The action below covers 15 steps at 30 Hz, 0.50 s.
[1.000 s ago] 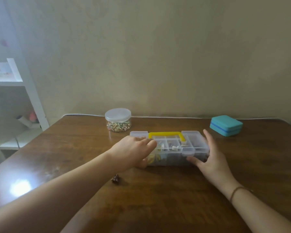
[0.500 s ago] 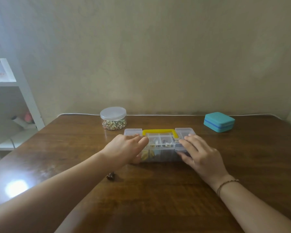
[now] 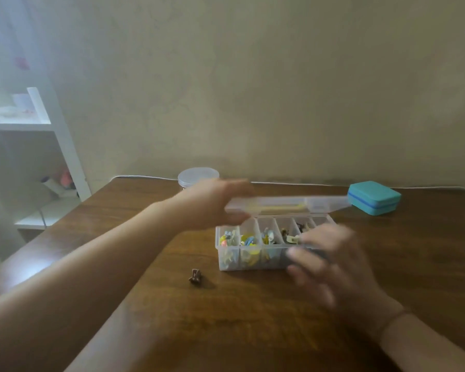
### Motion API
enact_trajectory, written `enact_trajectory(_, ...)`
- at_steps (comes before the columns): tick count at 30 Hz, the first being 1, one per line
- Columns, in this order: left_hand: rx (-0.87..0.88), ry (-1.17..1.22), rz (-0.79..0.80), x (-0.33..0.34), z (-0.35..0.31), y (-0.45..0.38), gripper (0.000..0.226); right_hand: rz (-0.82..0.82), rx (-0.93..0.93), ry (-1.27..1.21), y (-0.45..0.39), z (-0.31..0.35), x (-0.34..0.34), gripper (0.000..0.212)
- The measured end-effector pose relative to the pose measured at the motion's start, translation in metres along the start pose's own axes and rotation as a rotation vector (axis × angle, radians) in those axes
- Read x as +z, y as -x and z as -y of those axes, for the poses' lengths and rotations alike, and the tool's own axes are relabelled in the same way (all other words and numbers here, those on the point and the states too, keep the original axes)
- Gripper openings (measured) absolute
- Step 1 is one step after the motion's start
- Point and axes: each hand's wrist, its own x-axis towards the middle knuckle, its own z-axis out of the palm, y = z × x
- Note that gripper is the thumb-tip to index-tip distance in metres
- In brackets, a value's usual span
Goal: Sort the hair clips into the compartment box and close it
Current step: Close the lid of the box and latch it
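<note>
A clear plastic compartment box [image 3: 227, 260] sits mid-table with small colourful hair clips in its several compartments. Its transparent lid [image 3: 322, 203], with a yellow handle, is raised and nearly level above the box. My left hand [image 3: 212, 204] grips the lid's left end. My right hand [image 3: 333, 259], blurred by motion, is at the box's front right corner with fingers spread, covering that end. One small brown hair clip [image 3: 195, 276] lies loose on the table, left of and in front of the box.
A round clear jar [image 3: 198, 175] with a white lid stands behind my left hand. A teal case [image 3: 373, 197] rests at the back right. A white shelf unit [image 3: 51, 146] stands beyond the table's left edge. A white cable runs along the wall.
The box lid was shut with both hands on it; now my left hand has lifted the lid open, and my right hand has dropped to the box's front right.
</note>
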Motion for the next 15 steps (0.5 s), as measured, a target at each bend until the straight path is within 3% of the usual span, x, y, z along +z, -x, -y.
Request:
enact_trajectory(2,-0.115,0.238,-0.103,-0.002,0.011,-0.01,0.027,0.207,-0.129,-0.137,-0.024,0.037,0.017,0.03)
enact_trajectory(5,-0.327,0.466,-0.229,0.015,0.033,-0.022,0.019,0.48,-0.008,-0.214,-0.048,0.078,0.058,0.04)
enact_trajectory(9,-0.516,0.745,-0.279,0.039,0.044,-0.024,0.029,0.646,0.06,-0.23,-0.065,0.093,0.083,0.038)
enact_trajectory(13,-0.529,0.861,-0.305,0.048,0.047,-0.027,0.021,0.59,0.01,-0.272,-0.06,0.084,0.076,0.023)
enact_trajectory(15,-0.539,0.887,-0.305,0.048,0.049,-0.029,0.021,0.463,0.049,-0.307,-0.053,0.065,0.053,0.014)
